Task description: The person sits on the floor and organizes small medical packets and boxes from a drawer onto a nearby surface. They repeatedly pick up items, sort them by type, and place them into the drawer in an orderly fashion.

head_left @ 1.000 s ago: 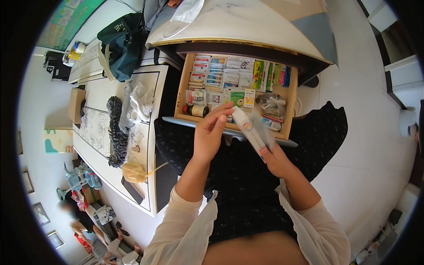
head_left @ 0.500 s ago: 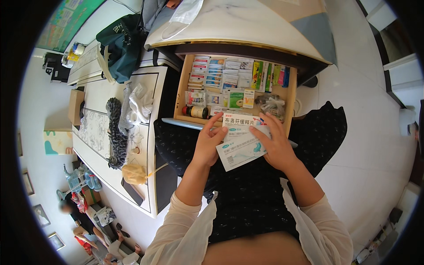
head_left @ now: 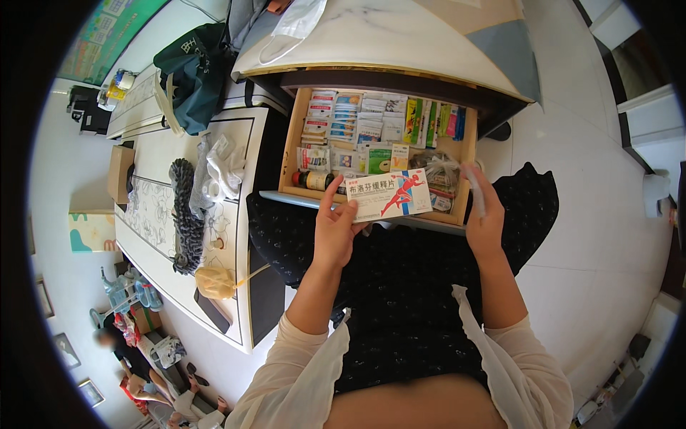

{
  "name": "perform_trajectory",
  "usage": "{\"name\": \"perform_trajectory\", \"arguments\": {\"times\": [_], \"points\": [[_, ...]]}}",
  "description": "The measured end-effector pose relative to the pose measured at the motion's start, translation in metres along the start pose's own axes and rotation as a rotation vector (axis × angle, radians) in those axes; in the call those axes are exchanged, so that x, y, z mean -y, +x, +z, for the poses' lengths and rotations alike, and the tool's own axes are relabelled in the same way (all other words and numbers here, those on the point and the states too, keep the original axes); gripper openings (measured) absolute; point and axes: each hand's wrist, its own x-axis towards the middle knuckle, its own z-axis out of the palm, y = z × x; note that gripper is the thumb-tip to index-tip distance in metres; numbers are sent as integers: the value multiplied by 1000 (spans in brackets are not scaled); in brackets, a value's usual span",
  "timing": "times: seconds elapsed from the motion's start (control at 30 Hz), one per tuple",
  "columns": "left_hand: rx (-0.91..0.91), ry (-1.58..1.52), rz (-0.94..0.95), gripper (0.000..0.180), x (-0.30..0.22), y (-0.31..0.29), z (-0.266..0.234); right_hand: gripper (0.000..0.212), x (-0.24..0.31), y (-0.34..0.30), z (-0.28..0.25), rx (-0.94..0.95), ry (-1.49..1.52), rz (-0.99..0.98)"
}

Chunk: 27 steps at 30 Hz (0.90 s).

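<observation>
My left hand (head_left: 334,230) grips the left end of a white medicine box (head_left: 386,196) printed with a red running figure on blue. The box is held over the front edge of an open wooden drawer (head_left: 469,154). My right hand (head_left: 486,214), apart from it by the drawer's right front corner, holds thin white packets (head_left: 474,191) turned nearly edge-on. Inside the drawer stand rows of sachets (head_left: 371,121), a green-and-white box (head_left: 379,159), a dark bottle (head_left: 314,179) lying on its side and a clear plastic bag (head_left: 437,168) of small items.
The drawer belongs to a marble-topped table (head_left: 379,36) with a face mask (head_left: 296,21) on it. On the left, a white cabinet (head_left: 153,193) carries a grey fluffy item (head_left: 187,214), plastic bags (head_left: 225,168) and a dark green bag (head_left: 193,79). People (head_left: 136,357) sit far left.
My hands have moved apart. The white packets have gone right with my right hand, turning edge-on, and the medicine box in my left hand now shows its whole front.
</observation>
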Motion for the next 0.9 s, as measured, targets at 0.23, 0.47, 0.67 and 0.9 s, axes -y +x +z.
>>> {"name": "perform_trajectory", "arguments": {"times": [0.23,0.47,0.67,0.9], "points": [[103,131,-39,26,12,-1,-2,40,21,6,13,342,-587,-541],[62,64,-123,29,12,-3,1,36,25,1,23,432,-526,-645],[-69,97,-30,24,13,1,4,38,17,8,9,348,-363,-463],[-143,89,3,24,17,7,12,49,10,10,-7,76,-433,-311]]}}
